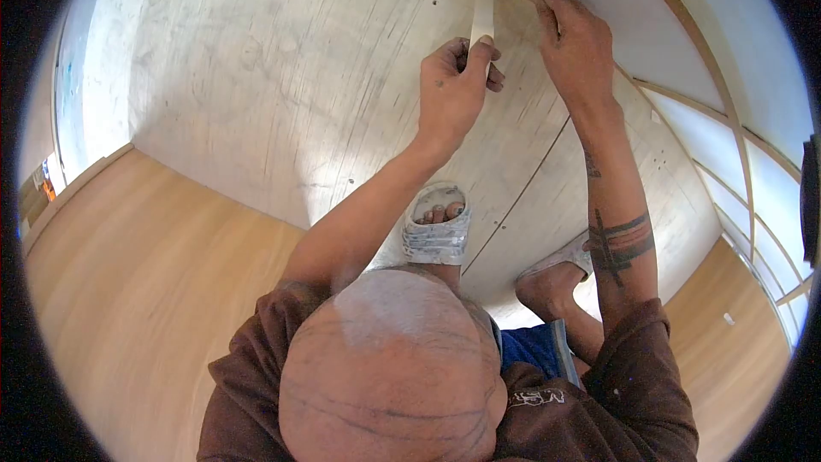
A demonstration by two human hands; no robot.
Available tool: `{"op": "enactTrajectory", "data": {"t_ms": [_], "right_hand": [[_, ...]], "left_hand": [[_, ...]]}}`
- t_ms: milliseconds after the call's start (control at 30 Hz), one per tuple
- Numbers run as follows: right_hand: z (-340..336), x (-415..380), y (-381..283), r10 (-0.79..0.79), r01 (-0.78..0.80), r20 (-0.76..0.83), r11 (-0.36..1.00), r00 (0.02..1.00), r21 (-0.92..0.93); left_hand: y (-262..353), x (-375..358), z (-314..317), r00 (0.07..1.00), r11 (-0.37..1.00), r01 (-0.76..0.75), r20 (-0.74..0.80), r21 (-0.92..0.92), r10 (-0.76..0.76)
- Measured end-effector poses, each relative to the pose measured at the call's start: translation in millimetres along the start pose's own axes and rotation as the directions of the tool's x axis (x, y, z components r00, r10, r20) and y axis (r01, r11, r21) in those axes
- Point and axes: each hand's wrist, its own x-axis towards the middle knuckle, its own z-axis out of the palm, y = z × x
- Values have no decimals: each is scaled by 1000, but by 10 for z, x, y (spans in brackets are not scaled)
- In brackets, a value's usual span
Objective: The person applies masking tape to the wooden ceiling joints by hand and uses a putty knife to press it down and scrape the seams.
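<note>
A pale strip of tape (483, 13) runs up from my left hand (457, 86) to the foot of the white panel wall, where it bends towards my right hand (577, 39). My left hand is closed, pinching the strip's lower end between thumb and fingers. Up at the wall's base, my right hand bends with its fingers together along the floor edge. Its fingertips are partly hidden, and I cannot make out what lies under them.
Pale, scuffed plywood (231, 77) with screw holes and a dark seam lies underfoot. White wall panels (667, 43) framed by wooden battens (684, 13) rise on the right. Smooth brown boards (154, 265) lie at lower left. A sandalled foot (438, 218) stands below the hands.
</note>
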Motion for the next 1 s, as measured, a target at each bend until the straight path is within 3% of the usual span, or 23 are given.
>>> {"op": "enactTrajectory", "data": {"t_ms": [133, 233, 367, 433, 567, 633, 700, 1000], "right_hand": [[31, 26, -69, 12, -12, -5, 1000, 1000, 1], [22, 33, -111, 29, -28, 13, 999, 1000, -47], [51, 36, -89, -51, 49, -15, 995, 999, -88], [52, 35, -85, -69, 66, -38, 994, 997, -82], [8, 39, -72, -19, 24, 60, 996, 998, -90], [-2, 36, -60, -14, 24, 92, 994, 996, -107], [1, 21, -44, -26, 25, 30, 1000, 999, 11], [3, 2, -3, -55, 55, 36, 998, 998, 10]], "left_hand": [[-46, -1, -10, 998, 998, -65, 21, -3, 65], [-47, -3, 3, 1000, 1000, 2, 27, -27, -2], [-28, -7, 12, 1000, 999, 0, 30, -32, 1], [-23, -12, 17, 997, 998, -70, 26, -1, 70], [84, -49, 44, 996, 995, -89, 17, -36, 89], [154, -55, 32, 996, 995, -86, 17, 39, 86], [125, -28, 29, 996, 996, -93, 18, 17, 93], [68, 14, 32, 996, 995, -92, 18, -37, 92]]}}
